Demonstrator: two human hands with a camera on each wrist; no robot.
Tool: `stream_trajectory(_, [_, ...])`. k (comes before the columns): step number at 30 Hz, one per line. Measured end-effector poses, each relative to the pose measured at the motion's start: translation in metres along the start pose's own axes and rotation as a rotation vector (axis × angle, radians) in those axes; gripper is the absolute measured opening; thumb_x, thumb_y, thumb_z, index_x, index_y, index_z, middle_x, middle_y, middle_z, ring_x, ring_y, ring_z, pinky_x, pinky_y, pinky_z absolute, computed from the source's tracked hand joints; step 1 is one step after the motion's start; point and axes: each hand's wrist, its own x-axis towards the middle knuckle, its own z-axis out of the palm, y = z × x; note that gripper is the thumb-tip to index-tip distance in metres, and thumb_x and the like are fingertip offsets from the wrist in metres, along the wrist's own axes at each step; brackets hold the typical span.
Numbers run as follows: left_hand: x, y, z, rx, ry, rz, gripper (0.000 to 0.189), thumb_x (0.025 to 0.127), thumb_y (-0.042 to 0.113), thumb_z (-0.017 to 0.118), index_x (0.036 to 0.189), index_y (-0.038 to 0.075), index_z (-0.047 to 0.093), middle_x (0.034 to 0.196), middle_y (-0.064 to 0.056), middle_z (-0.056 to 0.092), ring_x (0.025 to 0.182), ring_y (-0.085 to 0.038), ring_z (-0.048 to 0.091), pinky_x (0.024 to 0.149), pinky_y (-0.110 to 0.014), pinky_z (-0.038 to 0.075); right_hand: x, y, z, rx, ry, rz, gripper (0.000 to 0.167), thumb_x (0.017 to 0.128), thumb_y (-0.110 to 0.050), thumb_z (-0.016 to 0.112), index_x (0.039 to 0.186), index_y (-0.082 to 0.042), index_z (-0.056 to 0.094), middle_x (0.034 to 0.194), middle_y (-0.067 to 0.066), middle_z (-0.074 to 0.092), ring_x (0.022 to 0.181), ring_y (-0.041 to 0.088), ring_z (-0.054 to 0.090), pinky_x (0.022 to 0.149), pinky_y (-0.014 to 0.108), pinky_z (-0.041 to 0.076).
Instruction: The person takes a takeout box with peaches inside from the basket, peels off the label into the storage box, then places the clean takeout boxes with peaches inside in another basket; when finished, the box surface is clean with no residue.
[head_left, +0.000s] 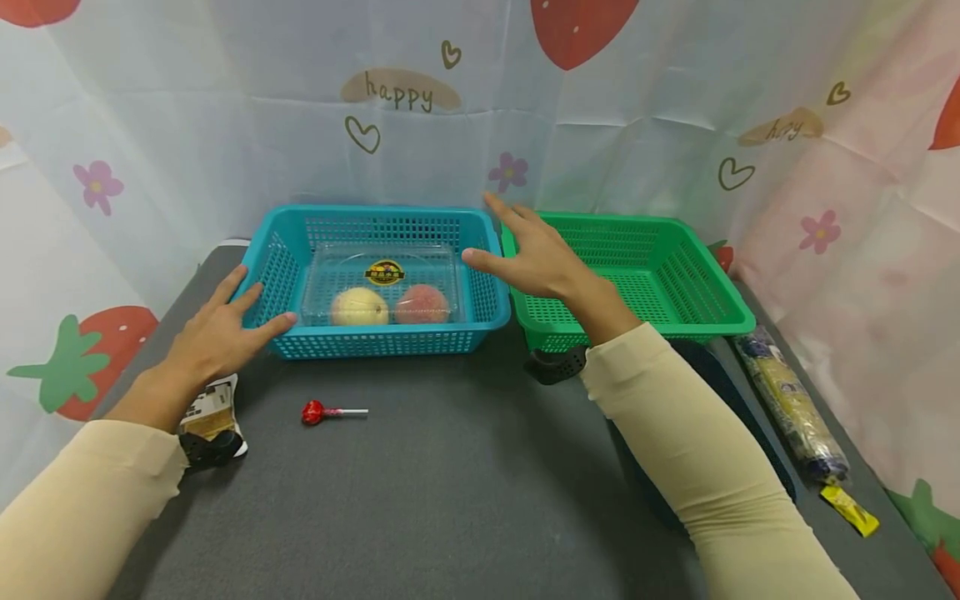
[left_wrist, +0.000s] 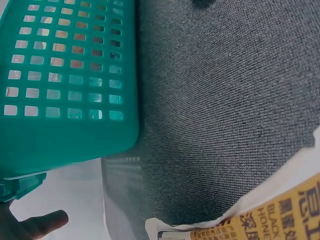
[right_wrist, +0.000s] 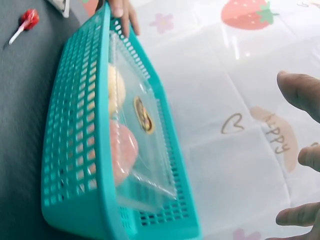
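My left hand (head_left: 221, 337) rests its spread fingers on the left end of a blue basket (head_left: 390, 340); the right wrist view shows those fingers (right_wrist: 119, 10) over the rim. Inside the basket lies a clear plastic clamshell box (head_left: 341, 271) with a yellow, cream-toned round fruit (head_left: 360, 307) and a pinkish peach-like fruit (head_left: 422, 305). A black and gold label (head_left: 385, 272) is on its lid. Above the blue basket's right end, my right hand (head_left: 536, 254) is spread and holds nothing. It partly covers the green basket (head_left: 708, 312) beside it.
A red lollipop (head_left: 313, 412) lies on the grey table in front of the blue basket. Under my left wrist is a white and gold packet (head_left: 210, 408). Along the right edge lie a long clear-wrapped package (head_left: 791, 404) and a small yellow packet (head_left: 849, 510). A printed curtain (head_left: 637, 92) hangs behind.
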Motion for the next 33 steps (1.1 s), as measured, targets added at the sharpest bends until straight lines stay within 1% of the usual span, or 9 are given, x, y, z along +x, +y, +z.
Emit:
stream_trajectory(2, [0.000, 0.000, 0.000, -0.001, -0.006, -0.006, 0.092, 0.093, 0.063, 0.044, 0.151, -0.003, 0.018, 0.159, -0.017, -0.007, 0.134, -0.056, 0.013, 0.093, -0.078, 0.018, 0.003, -0.002, 0.004, 0.039, -0.003, -0.008, 0.087, 0.088, -0.062, 0.055, 0.156, -0.032, 0.011, 0.159, 0.003, 0.016, 0.142, 0.030, 0.016, 0.107, 0.060, 0.023])
stream_trajectory(4, [0.000, 0.001, 0.001, 0.001, -0.010, -0.009, 0.093, 0.092, 0.064, 0.044, 0.151, -0.003, 0.018, 0.159, -0.017, -0.008, 0.134, -0.057, 0.014, 0.093, -0.078, 0.018, 0.005, -0.003, 0.009, 0.069, -0.016, 0.002, 0.087, 0.088, -0.061, 0.056, 0.156, -0.031, 0.012, 0.159, 0.000, 0.017, 0.143, 0.027, 0.016, 0.107, 0.059, 0.023])
stream_trajectory(9, [0.000, 0.001, 0.002, 0.013, -0.009, -0.008, 0.093, 0.092, 0.064, 0.043, 0.151, -0.004, 0.019, 0.159, -0.018, -0.006, 0.133, -0.057, 0.017, 0.093, -0.078, 0.021, 0.012, -0.005, 0.020, 0.118, -0.057, 0.044, 0.085, 0.088, -0.061, 0.056, 0.156, -0.033, 0.012, 0.159, 0.001, 0.017, 0.143, 0.030, 0.015, 0.107, 0.060, 0.024])
stream_trajectory(13, [0.000, 0.001, 0.002, 0.013, -0.007, -0.003, 0.092, 0.092, 0.063, 0.044, 0.151, -0.004, 0.019, 0.159, -0.018, -0.006, 0.133, -0.057, 0.017, 0.093, -0.077, 0.022, 0.017, -0.005, 0.030, 0.160, -0.084, 0.062, 0.083, 0.089, -0.060, 0.056, 0.155, -0.035, 0.013, 0.159, 0.000, 0.016, 0.143, 0.032, 0.017, 0.106, 0.060, 0.026])
stream_trajectory(19, [0.002, 0.000, 0.002, 0.004, -0.003, 0.005, 0.092, 0.092, 0.063, 0.044, 0.151, -0.003, 0.019, 0.159, -0.017, -0.007, 0.133, -0.056, 0.018, 0.092, -0.077, 0.022, 0.026, -0.003, 0.046, 0.192, -0.117, 0.077, 0.082, 0.089, -0.058, 0.058, 0.155, -0.034, 0.015, 0.159, 0.000, 0.017, 0.140, 0.031, 0.024, 0.105, 0.058, 0.030])
stream_trajectory(26, [0.000, -0.002, 0.002, 0.005, 0.015, -0.002, 0.092, 0.092, 0.063, 0.045, 0.151, -0.003, 0.020, 0.159, -0.017, -0.005, 0.133, -0.056, 0.018, 0.093, -0.078, 0.021, 0.041, -0.006, 0.065, 0.216, -0.151, 0.094, 0.082, 0.089, -0.056, 0.060, 0.155, -0.033, 0.017, 0.158, 0.000, 0.019, 0.141, 0.028, 0.024, 0.106, 0.055, 0.030])
stream_trajectory(33, [0.000, -0.001, 0.001, -0.002, 0.013, -0.005, 0.092, 0.092, 0.063, 0.045, 0.151, -0.003, 0.020, 0.159, -0.017, -0.005, 0.133, -0.056, 0.018, 0.092, -0.078, 0.022, 0.048, -0.011, 0.078, 0.246, -0.164, 0.152, 0.082, 0.090, -0.051, 0.062, 0.156, -0.030, 0.018, 0.158, 0.002, 0.019, 0.140, 0.030, 0.024, 0.106, 0.055, 0.030])
